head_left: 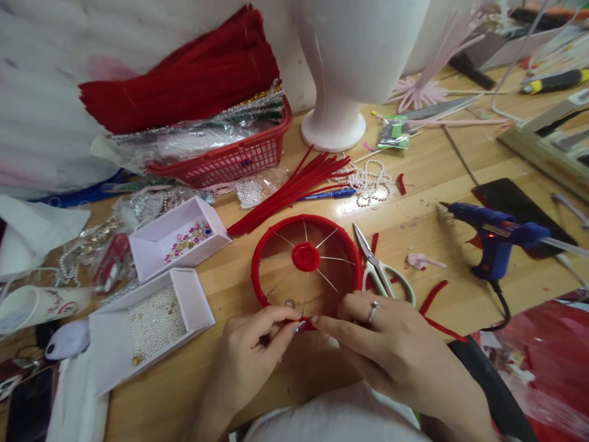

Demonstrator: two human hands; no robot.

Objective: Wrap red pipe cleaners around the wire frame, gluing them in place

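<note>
A red fuzzy ring point(256, 261), seemingly wrapped in pipe cleaner, lies on the wooden table in front of me. Thin pale wires run inward from it around a red coiled disc point(305, 256) at its middle. My left hand point(255, 344) pinches the ring's near edge between thumb and index finger. Across from it, my right hand point(391, 337), wearing a ring, presses its fingertips on the same edge. Fingers partly cover the spot between them. White-handled scissors point(378, 265) lie beside the ring, close to my right hand.
Red pipe cleaners point(294, 187) lie behind the ring. Boxes of gems point(209, 224) and pearls point(197, 313) stand left. A blue glue gun point(492, 230) rests right, near a black phone point(519, 202). At the back are a red basket point(221, 161) and white mannequin head point(335, 116).
</note>
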